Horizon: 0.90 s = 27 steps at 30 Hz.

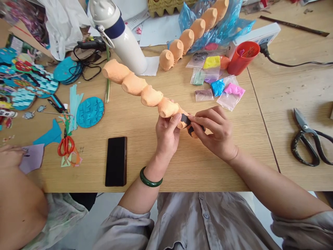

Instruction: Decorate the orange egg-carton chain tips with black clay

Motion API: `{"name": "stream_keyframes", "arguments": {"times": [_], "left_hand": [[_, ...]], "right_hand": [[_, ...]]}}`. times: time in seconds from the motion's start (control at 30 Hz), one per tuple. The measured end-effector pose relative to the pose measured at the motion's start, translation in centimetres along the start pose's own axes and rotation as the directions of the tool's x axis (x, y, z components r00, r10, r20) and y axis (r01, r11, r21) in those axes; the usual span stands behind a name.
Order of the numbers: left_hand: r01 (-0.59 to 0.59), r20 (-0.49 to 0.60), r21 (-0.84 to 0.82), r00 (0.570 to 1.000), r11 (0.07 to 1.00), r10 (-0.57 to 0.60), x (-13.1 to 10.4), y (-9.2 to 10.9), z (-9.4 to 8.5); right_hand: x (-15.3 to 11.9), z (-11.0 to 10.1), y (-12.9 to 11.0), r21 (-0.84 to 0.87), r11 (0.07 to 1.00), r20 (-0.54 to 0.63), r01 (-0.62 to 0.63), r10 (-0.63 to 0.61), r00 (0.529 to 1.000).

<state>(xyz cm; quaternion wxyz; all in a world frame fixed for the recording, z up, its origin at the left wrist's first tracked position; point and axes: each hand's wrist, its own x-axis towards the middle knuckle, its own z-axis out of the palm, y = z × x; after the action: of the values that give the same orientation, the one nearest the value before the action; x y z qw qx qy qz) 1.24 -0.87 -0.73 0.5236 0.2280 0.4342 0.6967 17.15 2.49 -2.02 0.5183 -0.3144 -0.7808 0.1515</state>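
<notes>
An orange bumpy strip of egg-carton cups (151, 96) slants over the table, its lower right end between my hands. My left hand (168, 133) grips it from below near that end, thumb on top. Black material (185, 120) covers part of the strip beside my left thumb, with more black on the last cup. My right hand (217, 132) pinches at the black material with thumb and fingertips. A second orange strip (198, 28) lies at the back, partly on blue plastic.
A white bottle (127, 45) stands behind the strip. Small bags of coloured clay (218, 87) lie beside a red cup (243, 58). A phone (116, 161) is at front left, large scissors (304, 139) at right. Another person's hand (10, 156) rests at far left.
</notes>
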Motion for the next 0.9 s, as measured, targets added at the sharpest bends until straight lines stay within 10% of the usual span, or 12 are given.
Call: {"name": "stream_keyframes", "arguments": {"times": [0.17, 0.3, 0.47, 0.73, 0.9], "left_hand": [[0.088, 0.059, 0.026, 0.994, 0.996, -0.09, -0.1, 0.7, -0.3], [0.174, 0.124, 0.067, 0.976, 0.982, -0.181, -0.1, 1.0, -0.4], [0.169, 0.187, 0.177, 0.961, 0.97, -0.202, 0.4, 1.3, -0.8], [0.197, 0.289, 0.356, 0.906, 0.913, -0.309, 0.9, 2.4, -1.7], [0.223, 0.243, 0.362, 0.915, 0.905, -0.323, 1.1, 2.4, -1.8]], "right_hand": [[1.0, -0.9, -0.4, 0.26, 0.891, 0.071, -0.373, 0.367, 0.927], [2.1, -1.4, -0.8, 0.427, 0.558, 0.348, -0.712, 0.625, 0.699], [2.5, -1.3, -1.2, 0.451, 0.152, 0.658, -0.88, 0.609, 0.442], [2.1, -0.6, -0.9, 0.419, -0.161, 0.802, -0.894, 0.527, 0.281], [2.3, -0.6, -0.9, 0.529, -0.064, 0.667, -0.846, 0.647, 0.368]]}}
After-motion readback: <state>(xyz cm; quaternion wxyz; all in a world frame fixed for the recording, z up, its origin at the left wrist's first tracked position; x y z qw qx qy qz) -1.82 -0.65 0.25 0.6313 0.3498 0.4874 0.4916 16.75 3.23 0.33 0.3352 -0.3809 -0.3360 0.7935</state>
